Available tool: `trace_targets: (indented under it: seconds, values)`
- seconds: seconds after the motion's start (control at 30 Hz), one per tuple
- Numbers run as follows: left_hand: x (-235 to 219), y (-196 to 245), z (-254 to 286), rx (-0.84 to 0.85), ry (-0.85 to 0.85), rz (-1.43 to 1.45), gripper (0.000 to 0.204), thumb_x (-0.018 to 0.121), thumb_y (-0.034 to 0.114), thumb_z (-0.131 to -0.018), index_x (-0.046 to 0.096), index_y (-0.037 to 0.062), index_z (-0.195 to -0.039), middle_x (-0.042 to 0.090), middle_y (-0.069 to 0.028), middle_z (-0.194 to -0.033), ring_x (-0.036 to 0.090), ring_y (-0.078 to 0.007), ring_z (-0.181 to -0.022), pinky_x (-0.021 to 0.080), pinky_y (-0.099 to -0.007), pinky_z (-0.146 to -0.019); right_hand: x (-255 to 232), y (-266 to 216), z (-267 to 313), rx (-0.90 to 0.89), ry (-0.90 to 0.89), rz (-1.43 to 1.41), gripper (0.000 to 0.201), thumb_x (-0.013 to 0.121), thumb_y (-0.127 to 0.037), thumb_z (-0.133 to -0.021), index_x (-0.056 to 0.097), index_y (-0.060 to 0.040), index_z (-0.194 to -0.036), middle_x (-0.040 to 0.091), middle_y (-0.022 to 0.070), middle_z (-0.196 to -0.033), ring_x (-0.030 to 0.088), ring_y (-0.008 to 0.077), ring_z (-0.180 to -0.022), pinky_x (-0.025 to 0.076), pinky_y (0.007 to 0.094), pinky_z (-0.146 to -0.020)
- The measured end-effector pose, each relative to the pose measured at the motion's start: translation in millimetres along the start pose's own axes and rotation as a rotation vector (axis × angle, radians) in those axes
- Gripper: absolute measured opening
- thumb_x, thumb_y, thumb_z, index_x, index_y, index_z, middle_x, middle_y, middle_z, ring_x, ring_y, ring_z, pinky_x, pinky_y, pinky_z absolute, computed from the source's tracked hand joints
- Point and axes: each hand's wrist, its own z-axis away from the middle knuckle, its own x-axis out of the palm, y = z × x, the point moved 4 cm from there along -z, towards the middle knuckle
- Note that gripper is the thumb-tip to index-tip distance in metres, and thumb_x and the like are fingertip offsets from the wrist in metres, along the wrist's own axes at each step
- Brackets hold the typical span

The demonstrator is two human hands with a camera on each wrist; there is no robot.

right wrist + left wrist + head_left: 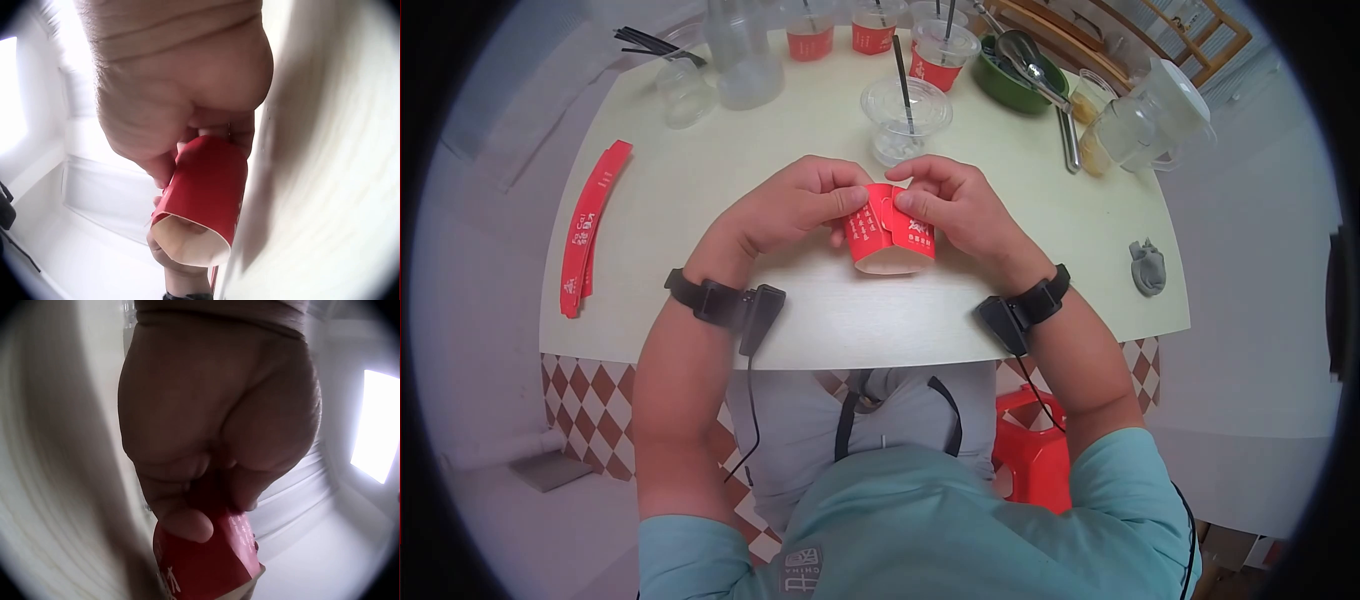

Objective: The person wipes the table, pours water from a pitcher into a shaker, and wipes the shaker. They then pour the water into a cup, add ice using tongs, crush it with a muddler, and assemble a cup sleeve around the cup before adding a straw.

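Note:
Both hands hold a red paper cup sleeve [865, 235] bent into a ring, close over the table near its front edge. My left hand [795, 208] grips the sleeve's left side, thumb on the printed face and fingers around behind. On the other side my right hand [972, 215] pinches it, its thumb by the overlapping tab and slot at the seam. The right wrist view shows the pale inside of the sleeve [206, 178] through its open end. Just beyond the hands stands a clear plastic cup [895, 145] with a dome lid and black straw.
Flat red sleeves [590, 225] lie at the left. Several sleeved cups [810, 42] stand at the back, beside a clear jug [745, 60]. A green bowl [1005, 90] with utensils and a tipped glass pitcher [1135, 125] are back right; a grey cloth [1147, 268] lies right.

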Motion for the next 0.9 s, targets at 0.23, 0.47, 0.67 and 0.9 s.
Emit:
trace_targets:
  seconds: [0.23, 0.47, 0.67, 0.9]
  values:
    - [-4.9, -0.9, -4.9, 0.057, 0.077, 0.009, 0.024, 0.069, 0.015, -0.096, 0.056, 0.0049, -0.114, 0.063, 0.0025, -0.078, 0.055, -0.0037, -0.065, 0.042, -0.0205, -0.055, 1.6, -2.0, -0.1, -0.044, -0.017, 0.085, 0.036, 0.071, -0.013, -0.094, 0.063, 0.0002, -0.127, 0.057, -0.0048, -0.076, 0.053, 0.0031, -0.07, 0.044, 0.0218, -0.062]
    - [-2.9, -7.3, -10.1, 0.038, 0.071, 0.043, 0.027, 0.072, 0.018, -0.095, 0.054, 0.0055, -0.111, 0.062, 0.0029, -0.076, 0.055, -0.0049, -0.067, 0.041, -0.0229, -0.056, 2.6, -0.3, 0.2, -0.072, -0.005, 0.164, 0.04, 0.072, -0.011, -0.091, 0.062, -0.0014, -0.128, 0.059, -0.0029, -0.075, 0.054, 0.0041, -0.068, 0.044, 0.0223, -0.062]
    - [-0.2, -10.1, -12.2, 0.015, 0.09, 0.018, 0.026, 0.072, 0.017, -0.095, 0.051, 0.0096, -0.108, 0.063, 0.0034, -0.076, 0.055, -0.0032, -0.063, 0.04, -0.0193, -0.052, 5.1, -2.5, 1.4, -0.051, -0.023, 0.189, 0.044, 0.072, -0.011, -0.09, 0.06, -0.0034, -0.131, 0.057, -0.0032, -0.071, 0.052, 0.0045, -0.065, 0.043, 0.0228, -0.06]
    - [1.0, -8.2, -11.4, 0.007, 0.102, 0.008, 0.028, 0.073, 0.015, -0.093, 0.05, 0.0093, -0.109, 0.064, 0.0026, -0.077, 0.056, -0.0037, -0.063, 0.042, -0.0197, -0.053, 6.5, -1.7, 2.8, -0.006, -0.061, 0.209, 0.048, 0.068, -0.008, -0.087, 0.059, -0.0074, -0.135, 0.053, -0.0045, -0.068, 0.048, 0.0034, -0.061, 0.04, 0.0227, -0.057]
